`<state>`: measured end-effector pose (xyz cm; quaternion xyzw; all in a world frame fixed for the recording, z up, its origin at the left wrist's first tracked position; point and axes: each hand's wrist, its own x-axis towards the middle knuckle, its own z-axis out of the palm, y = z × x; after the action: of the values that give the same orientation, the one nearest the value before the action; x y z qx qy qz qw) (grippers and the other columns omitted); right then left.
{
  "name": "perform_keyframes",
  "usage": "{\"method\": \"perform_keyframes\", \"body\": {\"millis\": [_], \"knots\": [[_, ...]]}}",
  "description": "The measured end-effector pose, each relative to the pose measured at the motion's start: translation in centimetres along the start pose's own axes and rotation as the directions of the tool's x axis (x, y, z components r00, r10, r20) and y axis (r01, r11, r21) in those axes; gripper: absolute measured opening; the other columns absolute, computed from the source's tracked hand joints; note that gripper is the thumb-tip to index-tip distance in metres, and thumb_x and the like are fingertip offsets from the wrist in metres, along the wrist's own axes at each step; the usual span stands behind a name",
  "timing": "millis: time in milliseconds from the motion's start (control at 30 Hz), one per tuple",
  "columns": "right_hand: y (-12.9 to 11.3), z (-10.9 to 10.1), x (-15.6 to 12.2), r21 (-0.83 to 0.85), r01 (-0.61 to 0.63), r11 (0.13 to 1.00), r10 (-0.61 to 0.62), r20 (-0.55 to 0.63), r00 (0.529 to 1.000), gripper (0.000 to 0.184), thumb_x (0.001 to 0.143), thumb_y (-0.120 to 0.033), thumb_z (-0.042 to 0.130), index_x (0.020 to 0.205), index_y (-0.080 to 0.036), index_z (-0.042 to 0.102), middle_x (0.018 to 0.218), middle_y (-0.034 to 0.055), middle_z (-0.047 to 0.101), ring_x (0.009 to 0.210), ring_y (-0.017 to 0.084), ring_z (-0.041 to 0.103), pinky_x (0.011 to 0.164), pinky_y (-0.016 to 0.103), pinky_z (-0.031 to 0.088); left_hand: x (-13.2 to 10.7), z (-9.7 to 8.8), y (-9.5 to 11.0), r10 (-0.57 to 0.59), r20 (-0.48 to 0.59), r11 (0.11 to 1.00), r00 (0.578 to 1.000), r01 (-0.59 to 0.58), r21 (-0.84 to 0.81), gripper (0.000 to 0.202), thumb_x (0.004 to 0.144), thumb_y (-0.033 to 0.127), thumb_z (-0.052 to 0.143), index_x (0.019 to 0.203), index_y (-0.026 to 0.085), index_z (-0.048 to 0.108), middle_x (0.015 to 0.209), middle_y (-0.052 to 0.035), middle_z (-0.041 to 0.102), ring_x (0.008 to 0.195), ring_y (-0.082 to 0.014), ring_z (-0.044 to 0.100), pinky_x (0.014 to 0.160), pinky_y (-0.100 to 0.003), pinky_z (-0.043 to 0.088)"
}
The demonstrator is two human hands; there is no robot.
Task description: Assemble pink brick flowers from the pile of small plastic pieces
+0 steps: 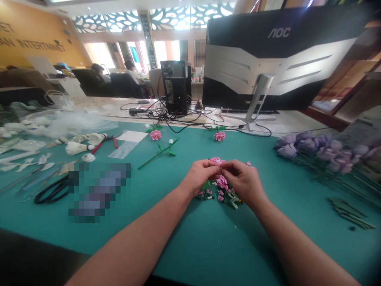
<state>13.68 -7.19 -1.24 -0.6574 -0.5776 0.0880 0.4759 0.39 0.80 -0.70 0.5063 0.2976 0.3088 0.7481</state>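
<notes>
On the teal cutting mat [166, 234], left hand [200, 177] and right hand [241, 182] work fingers together, closed on a pink plastic brick flower head [216, 160], just above a loose heap of small pink-and-green plastic bricks [220, 192].

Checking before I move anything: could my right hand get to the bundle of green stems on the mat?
Probably yes: the right hand has only green mat between it and the green stems.

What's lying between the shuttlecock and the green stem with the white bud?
Red-handled pliers and a white ruled sheet, both on the teal mat, as the head view shows.
</notes>
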Motion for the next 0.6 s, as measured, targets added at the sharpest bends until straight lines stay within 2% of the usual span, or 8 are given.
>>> {"method": "perform_keyframes", "body": {"millis": [100,233,433,600], "knots": [[-0.5,-0.3,-0.1,-0.1,0.064,0.993,-0.065,-0.003,0.998,0.015,0.079,-0.024,0.058,0.089,-0.022,0.07,0.079,0.0014,0.071,0.07,0.016,0.065,0.065,0.027,0.048,0.1,-0.1,-0.3,0.001,0.005,1.0,1.0,-0.001,-0.002,0.024,0.062,0.022,0.078,0.079,0.008,0.067,0.069,-0.0041,0.066,0.061,-0.0099,0.061,0.07,-0.026,0.049],[-0.6,-0.4,-0.6,-0.124,0.071,0.99,-0.069,0.021,0.997,0.019,0.079,-0.029,0.056,0.09,-0.022,0.07,0.078,0.0014,0.072,0.068,0.016,0.065,0.063,0.027,0.047,0.0,0.0,-0.8,0.001,0.019,0.999,1.0,-0.001,-0.034,0.026,0.06,0.024,0.079,0.076,0.008,0.067,0.064,-0.0024,0.064,0.058,-0.009,0.059,0.069,-0.026,0.048],[0.0,-0.3,-0.7,-0.304,-0.018,0.952,0.018,-0.004,1.0,0.026,0.073,-0.045,0.056,0.087,-0.029,0.07,0.077,-0.0005,0.072,0.069,0.019,0.066,0.058,0.029,0.044,0.0,0.1,-1.3,-0.008,0.016,0.995,1.0,0.01,-0.099,0.016,0.064,0.017,0.076,0.071,0.01,0.064,0.062,-0.0006,0.062,0.057,-0.0078,0.059,0.07,-0.026,0.049],[0.1,-0.4,-0.7,-0.355,-0.039,0.934,0.045,0.007,0.999,0.034,0.071,-0.055,0.052,0.086,-0.031,0.071,0.076,0.0002,0.072,0.067,0.02,0.065,0.054,0.029,0.042,0.1,0.2,-1.4,-0.03,0.02,0.998,0.999,0.031,-0.054,0.007,0.069,0.012,0.07,0.071,0.011,0.063,0.063,-0.0001,0.062,0.057,-0.0075,0.058,0.073,-0.029,0.049]]}}
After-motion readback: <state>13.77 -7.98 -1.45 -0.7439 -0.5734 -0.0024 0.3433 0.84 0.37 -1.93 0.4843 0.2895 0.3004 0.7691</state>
